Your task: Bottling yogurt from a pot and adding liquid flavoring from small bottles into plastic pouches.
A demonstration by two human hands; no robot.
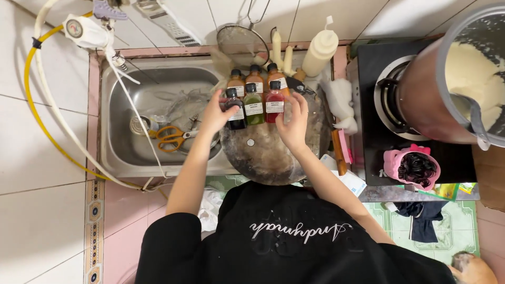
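Several small capped juice bottles stand in two rows on a round dark metal tray (263, 158) beside the sink. The front row holds a dark purple bottle (235, 110), a green bottle (253, 105) and a red bottle (274, 103). Behind them stand orange-brown bottles (255, 79). My left hand (215, 113) touches the dark purple bottle with its fingers around its side. My right hand (292, 122) rests its fingers against the red bottle's right side. All bottles are upright.
A steel sink (126, 152) on the left holds orange-handled scissors (171, 138) and a plastic bag. A strainer (242, 42) and white squeeze bottle (319, 50) stand behind. At right sit a gas stove (389, 97), a blender jug of cream mash (468, 73) and a pink cup (413, 165).
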